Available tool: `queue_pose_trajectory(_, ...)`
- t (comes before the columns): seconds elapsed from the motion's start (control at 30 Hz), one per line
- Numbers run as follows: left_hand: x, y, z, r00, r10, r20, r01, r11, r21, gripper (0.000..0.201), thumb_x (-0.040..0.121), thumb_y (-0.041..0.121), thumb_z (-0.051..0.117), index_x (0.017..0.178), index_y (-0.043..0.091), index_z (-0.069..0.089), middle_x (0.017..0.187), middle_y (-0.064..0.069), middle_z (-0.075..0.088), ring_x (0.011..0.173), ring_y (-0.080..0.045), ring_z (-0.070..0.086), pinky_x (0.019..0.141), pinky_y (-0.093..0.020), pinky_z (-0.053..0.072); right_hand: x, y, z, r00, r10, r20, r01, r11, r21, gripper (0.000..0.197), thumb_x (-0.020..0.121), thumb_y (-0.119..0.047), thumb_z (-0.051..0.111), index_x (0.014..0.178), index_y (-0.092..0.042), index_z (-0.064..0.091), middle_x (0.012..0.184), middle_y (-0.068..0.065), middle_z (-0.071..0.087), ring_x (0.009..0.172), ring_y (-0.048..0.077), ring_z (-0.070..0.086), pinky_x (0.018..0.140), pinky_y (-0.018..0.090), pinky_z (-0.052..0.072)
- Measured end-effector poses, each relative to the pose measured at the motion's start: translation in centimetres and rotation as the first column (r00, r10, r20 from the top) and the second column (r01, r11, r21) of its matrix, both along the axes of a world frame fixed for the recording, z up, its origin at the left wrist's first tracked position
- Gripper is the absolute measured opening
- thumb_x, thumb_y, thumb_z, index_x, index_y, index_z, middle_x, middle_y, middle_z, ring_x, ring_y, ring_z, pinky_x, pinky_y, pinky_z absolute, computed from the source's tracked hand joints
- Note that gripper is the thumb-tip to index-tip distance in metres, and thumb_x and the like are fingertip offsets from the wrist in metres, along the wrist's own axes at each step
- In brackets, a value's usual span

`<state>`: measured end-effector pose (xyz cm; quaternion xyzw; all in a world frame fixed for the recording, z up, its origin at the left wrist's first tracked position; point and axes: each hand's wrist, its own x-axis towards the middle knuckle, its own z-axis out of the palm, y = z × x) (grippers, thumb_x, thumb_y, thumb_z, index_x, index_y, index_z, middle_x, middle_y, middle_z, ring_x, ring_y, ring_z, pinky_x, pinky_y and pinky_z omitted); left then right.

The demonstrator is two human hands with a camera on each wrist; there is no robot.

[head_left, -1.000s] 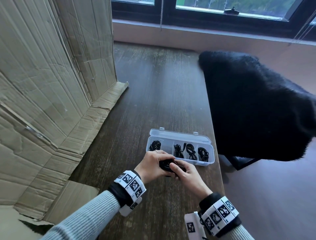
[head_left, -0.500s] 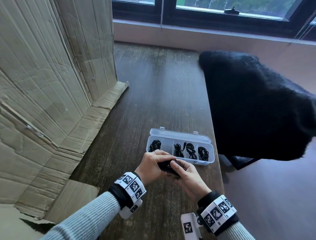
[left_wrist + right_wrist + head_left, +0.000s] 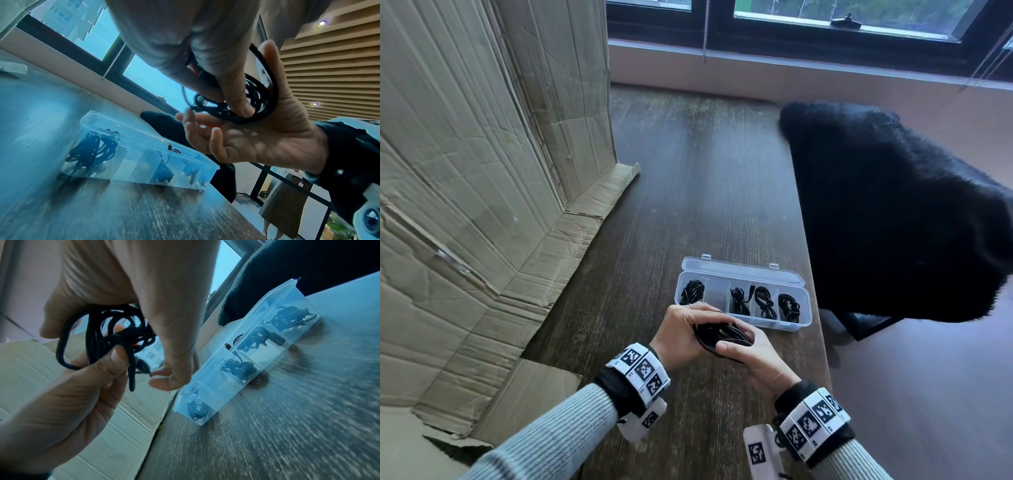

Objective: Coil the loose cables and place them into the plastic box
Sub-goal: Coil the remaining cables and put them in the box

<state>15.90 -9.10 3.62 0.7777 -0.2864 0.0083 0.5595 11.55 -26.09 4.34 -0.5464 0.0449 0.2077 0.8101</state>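
A black cable coil is held between both hands just above the wooden table. My left hand grips it from the left, with its thumb pressing the loops. My right hand cups the coil from below and right, its thumb on the near edge. One loose cable end hangs down in the right wrist view. Just beyond the hands lies the clear plastic box, lid open. Several compartments hold coiled black cables; the second from the left is empty.
Creased cardboard stands along the left side, with a flap lying on the table. A black furry cover drapes a chair on the right, close to the table's right edge. A window sill runs along the back.
Both hands have kept the coil between them and drawn slightly nearer to me. The right hand has shifted its hold, so its thumb now lies on the coil's near edge.
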Motion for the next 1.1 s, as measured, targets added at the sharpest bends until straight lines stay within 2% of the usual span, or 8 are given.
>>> queue_pose_trajectory(0.13, 0.1, 0.2, -0.2, 1.000, -0.010, -0.002, 0.010, 0.999, 0.030, 0.028, 0.073, 0.019, 0.076, 0.102, 0.019, 0.075, 0.099, 0.002, 0.072, 0.091, -0.004, 0.068, 0.083, -0.022, 0.053, -0.4, 0.1, 0.0, 1.000, -0.026, -0.013, 0.025, 0.998, -0.061, 0.056, 0.066, -0.022, 0.081, 0.115, 0.000, 0.065, 0.112, 0.020, 0.068, 0.104, 0.026, 0.065, 0.087, 0.031, 0.053)
queue_pose_trajectory(0.37, -0.1, -0.2, -0.6, 0.996, -0.010, -0.083, 0.018, 0.995, 0.100, 0.045, 0.073, 0.012, 0.077, 0.116, 0.025, 0.069, 0.112, 0.008, 0.060, 0.108, -0.004, 0.058, 0.096, -0.016, 0.044, -0.2, 0.3, -0.6, 0.988, -0.135, 0.069, 0.150, 0.941, -0.304, 0.031, 0.079, -0.019, 0.078, 0.107, -0.008, 0.070, 0.102, 0.011, 0.074, 0.100, 0.025, 0.069, 0.087, 0.033, 0.055)
queue_pose_trajectory(0.53, 0.5, 1.0, -0.7, 0.850, -0.144, -0.506, 0.229, 0.967, 0.110, 0.083, 0.074, -0.015, 0.039, 0.150, 0.012, 0.020, 0.151, -0.004, 0.028, 0.139, -0.012, 0.034, 0.113, -0.034, 0.034, 0.7, -1.0, -1.5, 0.978, -0.133, 0.159, 0.191, 0.874, -0.446, 0.026, 0.080, -0.018, 0.076, 0.104, -0.013, 0.069, 0.097, 0.006, 0.075, 0.095, 0.023, 0.071, 0.086, 0.037, 0.056)
queue_pose_trajectory(0.6, 0.5, 1.3, 0.0, 0.728, -0.137, -0.671, 0.141, 0.989, -0.049, 0.062, 0.088, -0.013, 0.041, 0.145, 0.007, 0.025, 0.146, -0.011, 0.039, 0.130, -0.016, 0.046, 0.107, -0.037, 0.042, 0.7, -1.2, -1.6, 0.977, -0.085, 0.196, 0.172, 0.858, -0.484, 0.027, 0.080, -0.015, 0.077, 0.105, -0.012, 0.068, 0.097, 0.004, 0.075, 0.093, 0.018, 0.071, 0.086, 0.032, 0.056)
queue_pose_trajectory(0.67, 0.3, 1.0, 0.6, 0.647, -0.129, -0.751, 0.044, 0.990, -0.132, 0.037, 0.099, 0.019, 0.049, 0.133, 0.007, 0.044, 0.127, -0.009, 0.058, 0.109, -0.015, 0.059, 0.092, -0.033, 0.052, 0.4, -0.9, -1.8, 0.973, -0.045, 0.228, 0.159, 0.846, -0.509, 0.031, 0.079, -0.017, 0.079, 0.106, -0.009, 0.066, 0.098, 0.004, 0.074, 0.094, 0.017, 0.070, 0.086, 0.029, 0.055)
queue_pose_trajectory(0.77, 0.2, 0.6, -0.3, 0.734, -0.060, -0.676, 0.094, 0.995, 0.014, 0.051, 0.079, 0.055, 0.064, 0.109, 0.014, 0.063, 0.108, -0.006, 0.069, 0.099, -0.016, 0.066, 0.094, -0.042, 0.052, -0.2, -0.1, -2.4, 0.968, 0.006, 0.250, 0.142, 0.808, -0.571, 0.036, 0.075, -0.030, 0.081, 0.100, -0.013, 0.063, 0.094, 0.004, 0.071, 0.089, 0.016, 0.069, 0.083, 0.036, 0.056)
queue_pose_trajectory(0.93, 0.2, 0.4, -0.8, 0.674, -0.107, -0.731, 0.170, 0.985, 0.013, 0.047, 0.084, 0.036, 0.063, 0.113, 0.000, 0.060, 0.108, -0.017, 0.068, 0.097, -0.022, 0.066, 0.091, -0.040, 0.053, -1.2, 1.1, -2.3, 0.959, 0.012, 0.283, 0.179, 0.748, -0.639, 0.054, 0.063, -0.049, 0.077, 0.101, -0.019, 0.054, 0.100, 0.005, 0.064, 0.089, 0.012, 0.064, 0.079, 0.031, 0.054)
queue_pose_trajectory(1.1, 0.3, 1.6, -0.2, 0.717, -0.092, -0.691, 0.174, 0.983, 0.050, 0.040, 0.087, 0.011, 0.068, 0.122, 0.013, 0.048, 0.115, -0.005, 0.063, 0.109, -0.015, 0.060, 0.100, -0.033, 0.048, -0.9, -0.7, 0.5, 0.991, 0.104, 0.085, -0.064, 0.923, -0.380, 0.057, 0.070, -0.032, 0.081, 0.113, -0.004, 0.057, 0.101, 0.003, 0.069, 0.090, 0.009, 0.064, 0.080, 0.022, 0.052)
